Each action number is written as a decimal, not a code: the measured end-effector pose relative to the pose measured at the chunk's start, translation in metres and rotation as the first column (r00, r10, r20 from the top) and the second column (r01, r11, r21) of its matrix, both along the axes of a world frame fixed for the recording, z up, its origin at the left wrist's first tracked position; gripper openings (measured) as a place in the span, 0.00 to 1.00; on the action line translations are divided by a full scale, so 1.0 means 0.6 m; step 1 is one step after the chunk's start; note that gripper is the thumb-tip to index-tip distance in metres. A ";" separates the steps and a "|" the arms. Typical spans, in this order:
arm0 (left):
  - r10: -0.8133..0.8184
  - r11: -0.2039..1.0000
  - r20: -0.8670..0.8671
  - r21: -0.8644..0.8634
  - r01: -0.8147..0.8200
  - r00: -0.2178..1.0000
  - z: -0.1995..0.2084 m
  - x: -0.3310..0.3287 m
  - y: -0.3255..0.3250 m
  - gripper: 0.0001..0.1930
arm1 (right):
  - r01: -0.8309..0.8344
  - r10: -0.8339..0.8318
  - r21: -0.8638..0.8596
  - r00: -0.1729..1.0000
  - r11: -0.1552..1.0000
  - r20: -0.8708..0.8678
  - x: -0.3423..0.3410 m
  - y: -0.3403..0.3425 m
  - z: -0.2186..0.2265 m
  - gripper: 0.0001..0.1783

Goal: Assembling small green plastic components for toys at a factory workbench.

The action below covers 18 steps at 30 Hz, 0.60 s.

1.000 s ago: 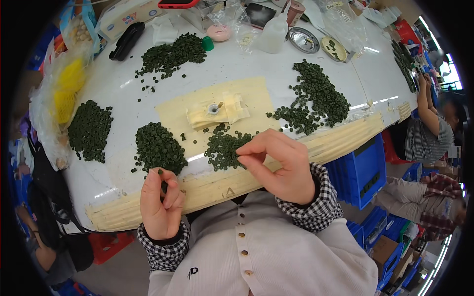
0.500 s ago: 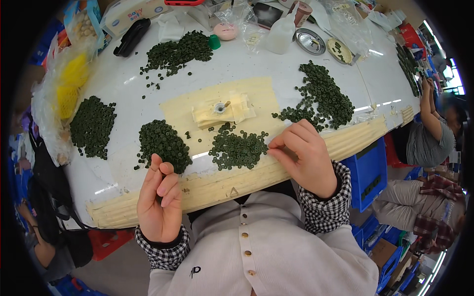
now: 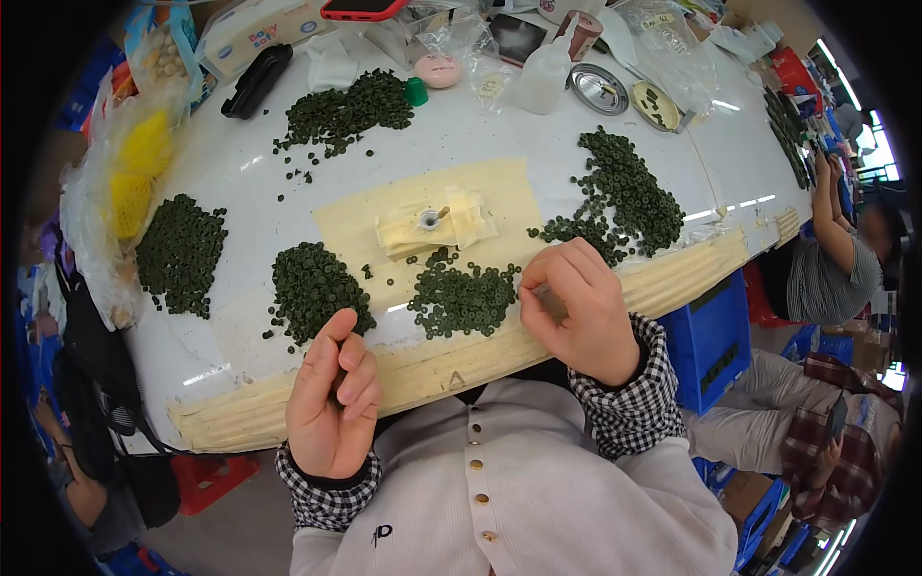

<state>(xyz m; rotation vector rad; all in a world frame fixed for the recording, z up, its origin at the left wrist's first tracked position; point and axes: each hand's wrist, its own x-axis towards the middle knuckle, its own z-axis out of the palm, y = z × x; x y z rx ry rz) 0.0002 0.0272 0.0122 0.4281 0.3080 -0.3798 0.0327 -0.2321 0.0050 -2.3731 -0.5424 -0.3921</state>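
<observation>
My left hand (image 3: 333,398) is raised palm-up at the table's near edge, fingers curled in and fingertips close together; what they hold, if anything, is hidden. Just beyond it lies a heap of small dark green rings (image 3: 312,288). My right hand (image 3: 581,312) has thumb and forefinger pinched at the right edge of a flatter pile of green rings (image 3: 463,300); anything between these fingertips is too small to make out. Past that pile a small block wrapped in pale tape (image 3: 461,223) sits on the table, with a round metal hole and a short brown stub in it.
More dark green piles lie at the left (image 3: 181,254), the back (image 3: 351,108) and the right (image 3: 629,187). A white squeeze bottle (image 3: 543,77), a tin lid (image 3: 598,88) and a black case (image 3: 257,81) stand at the back. A blue crate (image 3: 709,346) is beside the table on the right.
My left hand has shifted slightly right and down, its fingers still curled. My right hand has drawn slightly left and stays pinched beside the ring pile.
</observation>
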 end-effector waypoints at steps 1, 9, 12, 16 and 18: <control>-0.015 1.000 0.005 0.028 0.015 1.000 0.000 0.000 -0.001 0.15 | 0.015 -0.015 0.065 1.000 0.998 -0.001 -0.001 0.000 -0.004 0.08; -0.184 0.983 0.092 -0.002 0.184 0.979 -0.020 -0.005 -0.004 0.10 | 0.097 -0.032 0.360 0.983 0.928 -0.181 -0.009 0.001 -0.007 0.06; -0.176 0.984 0.158 0.020 0.175 0.972 -0.028 -0.006 -0.012 0.08 | 0.052 -0.041 0.317 0.998 0.947 -0.041 -0.004 0.022 0.002 0.10; -0.174 0.982 0.140 0.092 0.162 0.975 -0.028 -0.008 -0.012 0.08 | -0.046 0.058 0.298 0.998 0.954 -0.033 -0.007 0.038 0.004 0.11; -0.176 0.980 0.129 0.121 0.161 0.976 -0.026 -0.009 -0.011 0.08 | -0.090 0.100 0.319 0.995 0.943 -0.016 -0.009 0.044 0.010 0.10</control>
